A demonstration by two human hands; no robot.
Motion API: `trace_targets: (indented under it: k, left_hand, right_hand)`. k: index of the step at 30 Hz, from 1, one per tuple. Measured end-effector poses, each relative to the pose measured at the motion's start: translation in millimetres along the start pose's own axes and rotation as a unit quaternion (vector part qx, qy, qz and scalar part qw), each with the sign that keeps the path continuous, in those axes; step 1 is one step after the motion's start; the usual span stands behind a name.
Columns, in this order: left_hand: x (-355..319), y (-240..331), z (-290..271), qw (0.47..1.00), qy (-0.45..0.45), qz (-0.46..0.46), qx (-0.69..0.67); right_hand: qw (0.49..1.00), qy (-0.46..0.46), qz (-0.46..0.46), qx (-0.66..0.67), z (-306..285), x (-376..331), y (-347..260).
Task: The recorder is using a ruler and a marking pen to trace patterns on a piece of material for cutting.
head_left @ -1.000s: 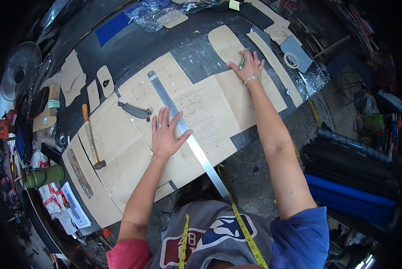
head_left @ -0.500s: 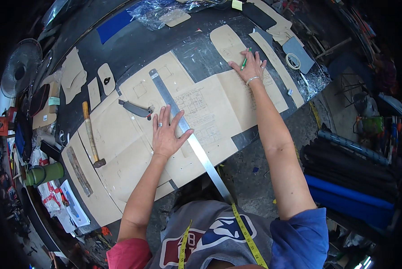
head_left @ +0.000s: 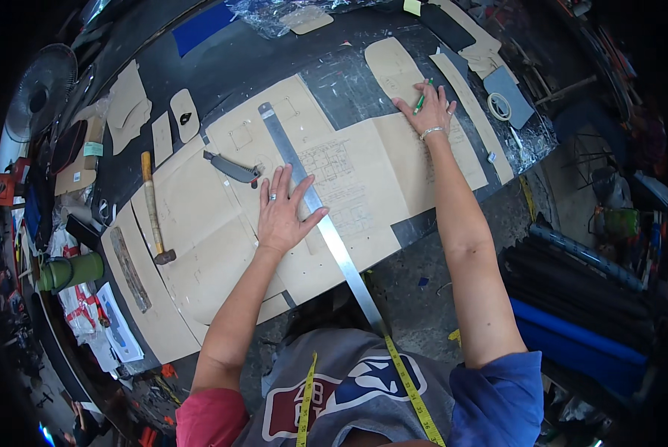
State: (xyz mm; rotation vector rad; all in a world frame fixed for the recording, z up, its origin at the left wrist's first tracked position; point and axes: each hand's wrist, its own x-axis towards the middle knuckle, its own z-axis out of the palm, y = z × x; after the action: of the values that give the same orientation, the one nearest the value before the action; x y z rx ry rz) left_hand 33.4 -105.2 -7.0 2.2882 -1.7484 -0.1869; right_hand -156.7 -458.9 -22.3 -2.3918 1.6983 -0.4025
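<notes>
My left hand (head_left: 282, 214) lies with fingers spread on a large brown paper sheet (head_left: 222, 253), its fingertips and thumb against a long metal ruler (head_left: 336, 246). That ruler runs slantwise over the paper and past the table's near edge toward my body. Farther right, my right hand (head_left: 432, 118) rests on the paper with a green pen (head_left: 422, 98) held between thumb and fingers. Pencil sketches (head_left: 326, 167) and handwriting cover the paper between my hands. A grey utility knife (head_left: 233, 170) sits just beyond my left hand.
On the left lie a wooden-handled hammer (head_left: 152, 208), a worn wooden strip (head_left: 130, 272) and a green cylindrical container (head_left: 71, 272). Cut paper templates (head_left: 394, 63) and a tape roll (head_left: 499, 106) are on the dark table. Fabric rolls (head_left: 572, 328) are stacked at right. A yellow tape measure (head_left: 408, 387) hangs from my neck.
The whole view has shifted slightly, so the table appears a little farther right. Both hands keep nearly the same places on the paper and ruler; the pen stays in my right hand.
</notes>
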Motion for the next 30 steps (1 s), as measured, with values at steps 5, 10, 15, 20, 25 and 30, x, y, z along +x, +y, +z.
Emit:
trace_targets:
  k: [5,10,15,20,25,30]
  left_hand:
    - [0.1,0.0,0.0,1.0,0.0,0.001,-0.002]
    - [-0.4,-0.6,0.4,1.0,0.004,0.002,-0.003]
    - [-0.2,0.0,-1.1,1.0,-0.019,-0.006,-0.002]
    - [-1.0,-0.4,0.0,1.0,-0.015,-0.008,0.003]
    - [-0.4,0.0,-1.2,1.0,-0.022,-0.009,0.002]
    - [-1.4,-0.4,-0.4,1.0,-0.013,-0.009,0.001]
  right_hand:
    - [1.0,0.0,-0.001,-0.004,2.2,1.3,1.4]
    - [1.0,-0.003,0.0,-0.007,2.1,1.0,-0.2]
    - [1.0,-0.005,0.002,-0.009,1.3,1.0,-0.4]
    - [1.0,-0.004,-0.004,-0.013,0.0,0.9,-1.1]
    - [1.0,-0.008,0.006,-0.018,-1.7,0.2,-2.2]
    - [1.0,-0.011,0.007,-0.016,-0.3,1.2,-2.9]
